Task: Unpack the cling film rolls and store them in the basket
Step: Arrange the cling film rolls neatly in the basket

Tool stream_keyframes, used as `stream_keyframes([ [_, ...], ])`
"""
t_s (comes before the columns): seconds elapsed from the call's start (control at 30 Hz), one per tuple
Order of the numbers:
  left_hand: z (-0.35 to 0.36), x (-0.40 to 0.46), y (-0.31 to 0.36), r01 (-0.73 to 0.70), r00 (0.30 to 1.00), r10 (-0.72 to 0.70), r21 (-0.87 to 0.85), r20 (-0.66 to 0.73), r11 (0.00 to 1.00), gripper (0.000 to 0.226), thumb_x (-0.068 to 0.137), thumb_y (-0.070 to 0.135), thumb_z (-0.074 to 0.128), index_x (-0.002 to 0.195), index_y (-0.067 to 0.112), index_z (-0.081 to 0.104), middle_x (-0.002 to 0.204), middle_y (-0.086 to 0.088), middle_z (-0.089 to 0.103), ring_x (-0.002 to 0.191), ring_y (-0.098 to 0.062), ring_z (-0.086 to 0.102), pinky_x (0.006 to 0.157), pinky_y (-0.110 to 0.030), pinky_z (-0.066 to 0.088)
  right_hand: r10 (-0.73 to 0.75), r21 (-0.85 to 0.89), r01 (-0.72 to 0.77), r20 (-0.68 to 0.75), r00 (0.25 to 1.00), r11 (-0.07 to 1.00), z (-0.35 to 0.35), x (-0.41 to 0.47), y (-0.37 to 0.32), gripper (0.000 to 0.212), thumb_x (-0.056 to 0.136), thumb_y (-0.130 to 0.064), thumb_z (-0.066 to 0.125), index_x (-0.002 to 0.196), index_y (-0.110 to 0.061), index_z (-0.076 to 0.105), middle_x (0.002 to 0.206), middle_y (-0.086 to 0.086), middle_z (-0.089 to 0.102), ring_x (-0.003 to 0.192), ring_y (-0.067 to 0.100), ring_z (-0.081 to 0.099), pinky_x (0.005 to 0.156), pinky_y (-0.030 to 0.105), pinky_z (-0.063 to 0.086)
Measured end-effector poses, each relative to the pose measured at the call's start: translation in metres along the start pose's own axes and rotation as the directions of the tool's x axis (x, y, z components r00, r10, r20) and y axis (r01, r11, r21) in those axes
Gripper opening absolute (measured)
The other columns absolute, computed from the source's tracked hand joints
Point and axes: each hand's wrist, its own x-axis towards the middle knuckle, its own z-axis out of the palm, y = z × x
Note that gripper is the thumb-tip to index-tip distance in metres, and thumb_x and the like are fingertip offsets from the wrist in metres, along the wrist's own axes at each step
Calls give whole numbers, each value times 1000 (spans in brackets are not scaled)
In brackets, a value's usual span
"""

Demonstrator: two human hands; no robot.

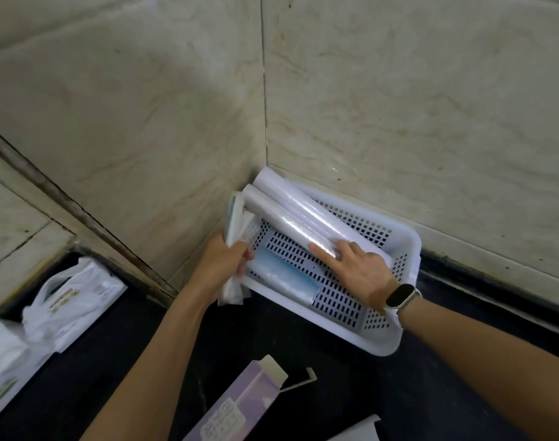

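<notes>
Nearest on the dark tabletop [319,386]: an opened purple carton [240,405], flap up, seemingly emptied. Beyond it, the left hand [222,265] grips the near-left rim of the white perforated basket [399,316] together with some crumpled wrapper, steadying it, while the right hand [361,275], fingers straight, presses on two cling film rolls [291,214] lying slantwise, their far ends propped over the basket's back corner against the tiled wall. Step in hand looks like stowing; next probably calls for settling the rolls flat inside, beside a blue-labelled pack [281,278] on the basket floor.
</notes>
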Motion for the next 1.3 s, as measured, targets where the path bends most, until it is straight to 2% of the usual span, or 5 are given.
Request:
stream_keyframes([
  [0.2, 3, -5, -10, -242, 968, 197, 378, 156, 893, 20, 85, 31, 60, 98, 20, 50, 78, 9, 53, 67, -4, 51, 51, -20, 39, 88, 251, -61, -98, 991, 966, -11, -1, -4, 51, 92, -32, 41, 140, -26, 24, 131, 12, 38, 114, 26, 41, 92, 36, 39],
  [0.33, 7, -6, -4, -551, 801, 463, 769, 379, 324, 20, 85, 14, 53, 104, 12, 55, 97, -6, 60, 83, -19, 54, 64, -27, 35, 308, 920, -145, 28, 951, 363, -46, 12, -17, 48, 91, -45, 35, 136, -31, 30, 121, 0, 49, 100, 15, 54, 81, 23, 45],
  [0.47, 18, -6, 2, -644, 672, 511, 764, 536, 46, 47, 77, 8, 57, 123, 12, 47, 107, -8, 57, 99, -26, 50, 83, -34, 32, 77, 893, -137, 115, 990, 429, -67, 15, -31, 53, 87, -52, 34, 137, -34, 30, 131, -9, 47, 112, 8, 49, 93, 22, 41],
  [0.97, -8, -6, -33, -514, 832, 422, 787, 361, 341, 58, 90, 44, 44, 142, 26, 25, 152, 3, 27, 142, -16, 14, 111, -48, 14, 319, 743, -396, 255, 913, 539, -11, 16, -63, 27, 93, -22, 45, 73, -7, 54, 67, 8, 54, 61, 21, 50, 61, 33, 43],
  [1.3, -4, -8, -53, -478, 850, 352, 856, 392, 200, 48, 94, 35, 22, 138, 21, 34, 147, 2, 38, 138, -17, 24, 108, -49, 7, -205, 80, 194, 177, 963, 978, 7, 21, -43, 51, 95, -25, 38, 142, -21, 18, 151, 5, 24, 132, 26, 28, 106, 41, 31],
])
